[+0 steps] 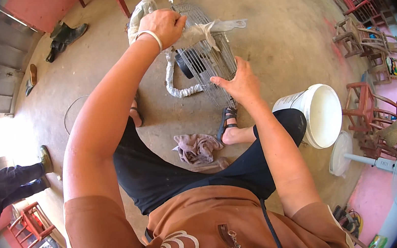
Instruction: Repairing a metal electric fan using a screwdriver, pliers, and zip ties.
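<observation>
Before me is a fan with a round wire guard (219,69), tilted on its side, with a black motor housing (184,65) behind the wires. My left hand (164,26) is closed at the guard's far edge, on a crumpled strip of translucent plastic wrap (192,35) that stretches rightward across the guard. My right hand (240,83) grips the guard's near right rim, thumb on the wires; its other fingers are partly hidden. White wrapped tubing (172,80) curves beside the motor, and a wrapped white part (143,13) stands beyond my left hand.
A grey-brown cloth (197,148) lies on the floor between my feet. By my right knee is a white bucket (324,114), with its lid (341,153) nearby. Wooden chairs (365,108) line the right wall. Boots (66,35) lie far left; another person's legs (15,183) show at left.
</observation>
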Demonstrator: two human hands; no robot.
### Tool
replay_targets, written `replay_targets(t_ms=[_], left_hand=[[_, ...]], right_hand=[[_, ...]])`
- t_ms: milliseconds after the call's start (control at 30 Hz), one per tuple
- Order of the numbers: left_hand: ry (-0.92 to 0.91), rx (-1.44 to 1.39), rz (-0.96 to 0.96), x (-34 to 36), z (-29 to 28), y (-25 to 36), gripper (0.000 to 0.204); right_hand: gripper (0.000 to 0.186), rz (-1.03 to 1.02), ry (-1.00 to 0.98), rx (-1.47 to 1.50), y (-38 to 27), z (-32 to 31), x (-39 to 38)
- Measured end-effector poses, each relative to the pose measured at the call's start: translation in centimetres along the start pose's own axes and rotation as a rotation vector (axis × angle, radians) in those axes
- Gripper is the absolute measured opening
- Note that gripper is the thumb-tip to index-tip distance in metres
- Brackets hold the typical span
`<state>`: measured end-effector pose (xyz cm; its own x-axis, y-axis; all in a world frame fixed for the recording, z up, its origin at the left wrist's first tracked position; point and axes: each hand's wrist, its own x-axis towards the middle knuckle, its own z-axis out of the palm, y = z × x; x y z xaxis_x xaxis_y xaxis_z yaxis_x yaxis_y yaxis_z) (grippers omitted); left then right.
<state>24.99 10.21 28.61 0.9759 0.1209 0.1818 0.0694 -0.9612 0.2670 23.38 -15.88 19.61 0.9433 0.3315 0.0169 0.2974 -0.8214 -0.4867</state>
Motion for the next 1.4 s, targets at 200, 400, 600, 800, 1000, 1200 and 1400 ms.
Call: replay_targets(t_ms=[200,400,600,800,1000,1200,1400], left_hand=[[0.174,0.112,0.228,-0.5,-2.1,2.6,0.035],[-0.182,-0.469,-0.234,-12.1,6.2,3.8,0.054],[-0.239,-0.607,-0.412,-10.0,13.4,4.2,0.113],[-0.157,-0.694,-0.591,-7.9,13.6,8.2,0.127],[-0.147,-0.657,-0.599,-6.3,13.2,6.5,0.134],[-0.030,-0.737,-0.592,-7.1,14.1,6.9,0.136],[-0.049,-0.759,-0.626,-7.5,14.2,7.5,0.134]], right_hand=[[0.101,0.001,0.046,0.035,0.8,0.7,1.6],[0.101,-0.041,0.068,0.117,2.3,1.1,5.6],[0.086,-0.004,-0.063,0.142,0.7,-0.2,8.4],[0.086,0.047,-0.016,0.134,-0.5,0.6,7.7],[0.090,0.051,0.005,0.217,-2.8,1.2,8.7],[0.057,-0.040,-0.121,0.244,1.0,1.1,9.6],[0.029,0.156,-0.195,0.410,-0.2,-3.7,5.0]])
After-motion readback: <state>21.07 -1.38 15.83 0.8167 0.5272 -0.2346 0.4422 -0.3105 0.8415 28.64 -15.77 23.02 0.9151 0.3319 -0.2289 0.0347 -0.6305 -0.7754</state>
